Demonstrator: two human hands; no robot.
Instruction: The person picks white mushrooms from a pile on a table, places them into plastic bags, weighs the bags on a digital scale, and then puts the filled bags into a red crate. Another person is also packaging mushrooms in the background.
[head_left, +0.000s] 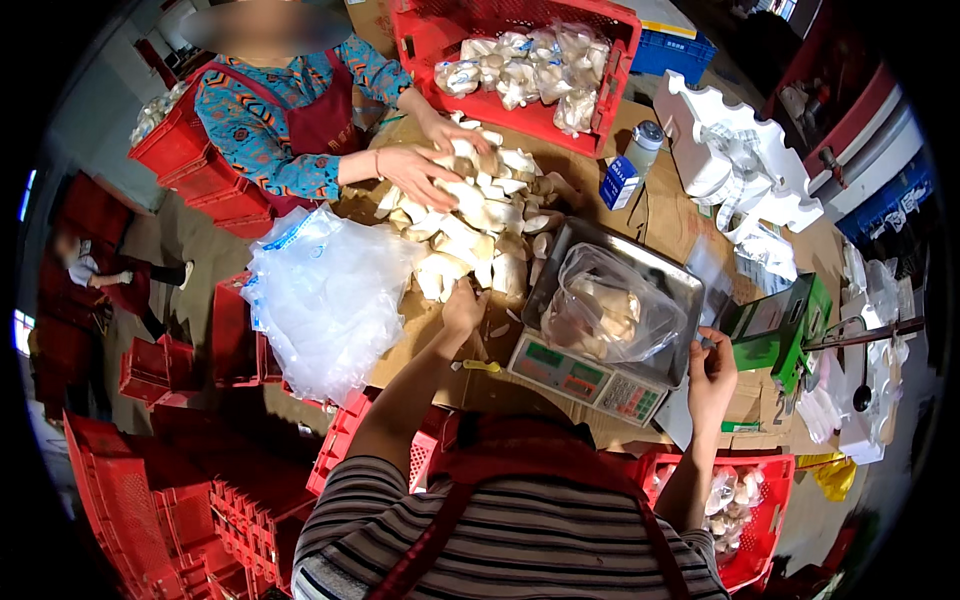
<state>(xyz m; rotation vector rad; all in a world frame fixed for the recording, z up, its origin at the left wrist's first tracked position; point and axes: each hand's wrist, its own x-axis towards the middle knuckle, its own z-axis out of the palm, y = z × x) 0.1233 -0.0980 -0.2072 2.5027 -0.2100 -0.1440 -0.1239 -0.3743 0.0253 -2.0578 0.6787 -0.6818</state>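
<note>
My left hand (463, 307) is at the near edge of a heap of king oyster mushrooms (480, 210), its fingertips touching the lowest ones; whether they grip one is hidden. My right hand (711, 375) is at the right rim of the metal weighing tray (544, 281), thumb and fingers bent close together. I cannot tell if they pinch anything. A clear plastic bag of mushrooms (600, 307) lies in the tray of the digital scale (589, 379), its mouth loose toward the right. A yellow-handled small tool (481, 366) lies left of the scale.
Across the table, a co-worker's hands (420, 172) rest on the heap. Clear plastic bags (330, 300) are stacked at left. A red crate (517, 124) holds bagged mushrooms; another crate (776, 517) stands lower right. A bottle (643, 146), blue carton (619, 182) and green device (780, 330) stand rightward.
</note>
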